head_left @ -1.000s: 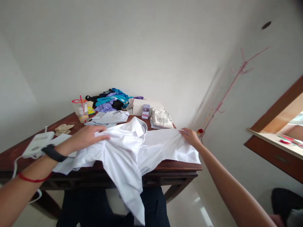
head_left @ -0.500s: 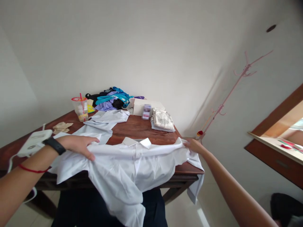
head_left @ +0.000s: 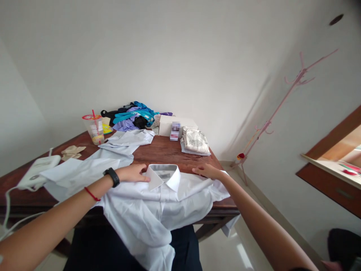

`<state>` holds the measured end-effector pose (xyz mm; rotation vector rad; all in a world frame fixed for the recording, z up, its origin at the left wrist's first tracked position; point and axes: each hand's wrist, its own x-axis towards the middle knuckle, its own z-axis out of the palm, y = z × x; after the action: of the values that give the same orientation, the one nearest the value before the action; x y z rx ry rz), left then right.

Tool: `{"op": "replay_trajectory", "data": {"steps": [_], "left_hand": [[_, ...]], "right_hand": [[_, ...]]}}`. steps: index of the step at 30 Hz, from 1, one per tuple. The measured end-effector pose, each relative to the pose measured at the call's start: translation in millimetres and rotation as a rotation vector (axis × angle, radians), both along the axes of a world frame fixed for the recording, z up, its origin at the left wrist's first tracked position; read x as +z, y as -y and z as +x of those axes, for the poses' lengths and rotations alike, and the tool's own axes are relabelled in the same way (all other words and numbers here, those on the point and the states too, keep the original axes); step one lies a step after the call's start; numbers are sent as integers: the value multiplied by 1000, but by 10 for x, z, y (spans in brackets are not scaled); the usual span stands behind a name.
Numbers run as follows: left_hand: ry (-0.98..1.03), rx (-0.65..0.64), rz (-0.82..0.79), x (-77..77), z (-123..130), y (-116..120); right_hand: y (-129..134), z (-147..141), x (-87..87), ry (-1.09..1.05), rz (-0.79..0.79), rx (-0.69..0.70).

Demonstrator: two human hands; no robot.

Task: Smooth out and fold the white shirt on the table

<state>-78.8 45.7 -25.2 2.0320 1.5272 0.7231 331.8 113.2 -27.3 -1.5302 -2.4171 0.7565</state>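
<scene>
A white collared shirt [head_left: 160,199] lies front side up along the near edge of the table, its lower part hanging over the edge toward my lap. Its collar [head_left: 165,177] stands up in the middle, with a label inside the neck. My left hand [head_left: 134,173] rests on the shirt just left of the collar, thumb and fingers apart, wearing a black wristband. Over the other shoulder of the shirt, my right hand [head_left: 208,171] reaches inward with fingers stretched toward the collar. One sleeve end dangles past the table's right corner.
Pale garments [head_left: 124,143] lie at left on the brown table [head_left: 158,150]. Behind are a plastic cup [head_left: 96,130], a clothes pile [head_left: 135,116], a white box [head_left: 165,126] and a folded stack [head_left: 195,141]. A white corded device [head_left: 39,171] sits left; a pink coat stand [head_left: 284,98] stands right.
Both hands have let go of the shirt's outer shoulders and moved inward toward the collar. The collar now stands up and open rather than lying flat.
</scene>
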Motion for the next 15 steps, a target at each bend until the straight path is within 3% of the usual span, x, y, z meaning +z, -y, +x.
{"op": "replay_trajectory", "data": {"steps": [6, 15], "left_hand": [[-66, -88, -133, -119, -20, 104], [116, -187, -178, -166, -23, 53]], "right_hand": [[148, -104, -113, -70, -4, 142], [118, -93, -185, -27, 63, 157]]}}
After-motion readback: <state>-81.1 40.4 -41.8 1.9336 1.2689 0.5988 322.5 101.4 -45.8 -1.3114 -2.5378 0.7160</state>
